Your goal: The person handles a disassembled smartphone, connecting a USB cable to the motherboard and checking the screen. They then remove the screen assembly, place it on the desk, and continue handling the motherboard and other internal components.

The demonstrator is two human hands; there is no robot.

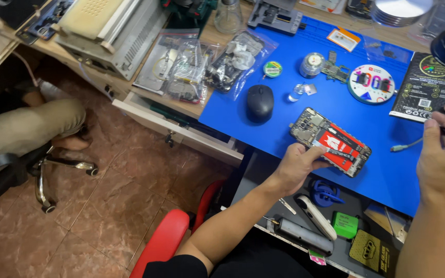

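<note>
Scene: a person sits at a repair bench, seen from above, both bare arms reaching over a blue mat (305,72).
Phone: an opened phone (330,141) lies back-up on the mat near its front edge, tilted across it, its red and black battery and grey inner parts exposed.
Left hand: the left hand (297,163) grips the phone's near lower edge, fingers curled closed around it and thumb on top, pinning it to the mat.
Right hand: the right hand (444,154) hovers well apart from the phone, at the right edge of view, fingers pinched shut on a small dark thing I cannot make out.
Cable: a thin pale cable (407,146) lies on the mat between the phone and the right hand.
Nearby: a black mouse (260,102) sits just behind the phone; bags of parts (191,64) lie on the wooden desk to the left; a round tin (371,83) sits further back.
Doing it well: in my judgement, the holding hand should press on the frame only, staying off the battery, so the phone stays flat and steady.
</note>
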